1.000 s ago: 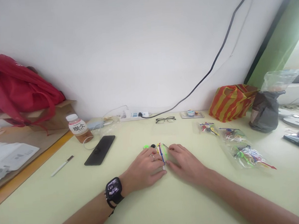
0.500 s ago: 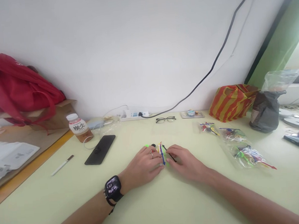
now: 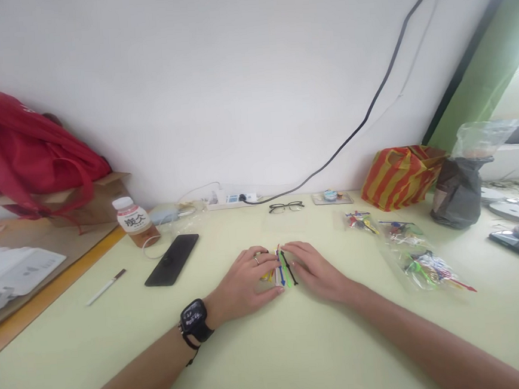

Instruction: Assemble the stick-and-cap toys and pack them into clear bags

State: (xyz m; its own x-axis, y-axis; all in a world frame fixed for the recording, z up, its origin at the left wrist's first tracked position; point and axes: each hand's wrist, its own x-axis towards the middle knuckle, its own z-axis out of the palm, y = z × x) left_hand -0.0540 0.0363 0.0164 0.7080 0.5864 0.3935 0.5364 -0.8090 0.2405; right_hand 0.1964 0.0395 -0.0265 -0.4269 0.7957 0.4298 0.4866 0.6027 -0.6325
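Note:
Between my hands, a black plastic arrow, a green arrow and a blue arrow lie side by side on the table. My left hand, with a ring on one finger, rests over small coloured pieces, its thumb apart and its fingers stretched out. Those pieces are partly hidden under it. To the right, my right hand is open, its fingers reaching along the black arrow's far end and its thumb close to the shaft. Whether it touches the arrow is unclear.
Clear bags of similar coloured parts lie at the right. A striped bag and a dark bag stand behind them. Glasses lie near the wall. Leftward are a phone, a bottle and a pen.
My right hand has let go of the black arrow, which now lies beside the green and blue ones. The left fingers have spread, with the thumb moved away.

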